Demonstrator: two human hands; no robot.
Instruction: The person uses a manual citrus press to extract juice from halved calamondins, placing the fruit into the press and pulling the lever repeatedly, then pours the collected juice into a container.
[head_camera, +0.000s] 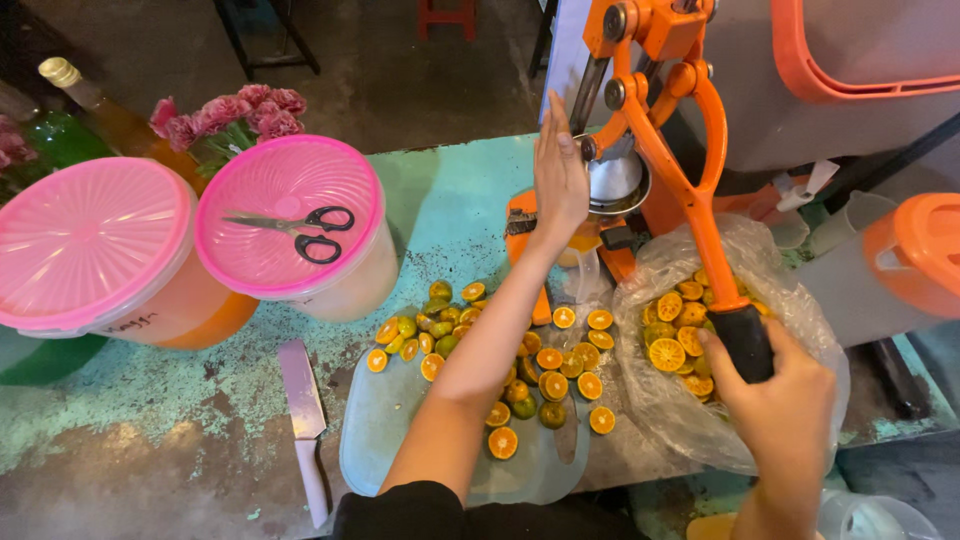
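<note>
Worktable (150, 400) of worn turquoise paint, seen from above, described from left to right. Far left: glass bottle (95, 100) with a pale cap, beside a green one, and pink flowers (235, 115) behind two round tubs. Left tub (90, 245) with a pink lid, orange liquid visible below the rim; second tub (290, 215) just beside it, also pink-lidded, black-handled scissors (305, 230) lying flat on top. Nearer the front edge: pink-bladed knife (303, 420), handle toward the viewer, just left of a pale blue cutting board (385, 420). Scattered over the board and the table beyond: many small halved citrus fruits (545, 385), green skin, orange flesh, mostly cut side up. Left hand (560, 180) stretched forward across the board, open and flat, fingers straight and together, against the steel cup (615, 180) of an orange lever juicer (650, 110); gripping nothing. Clear container (585, 270) under the press, partly hidden. Right of the press: clear plastic bag (790, 310) lying open, holding more fruit halves. Right hand (785, 400) clenched around the black grip (745, 340) of the long orange lever, lever slanting down toward the viewer over the bag. Far right: grey jug with an orange lid (920, 250).
</note>
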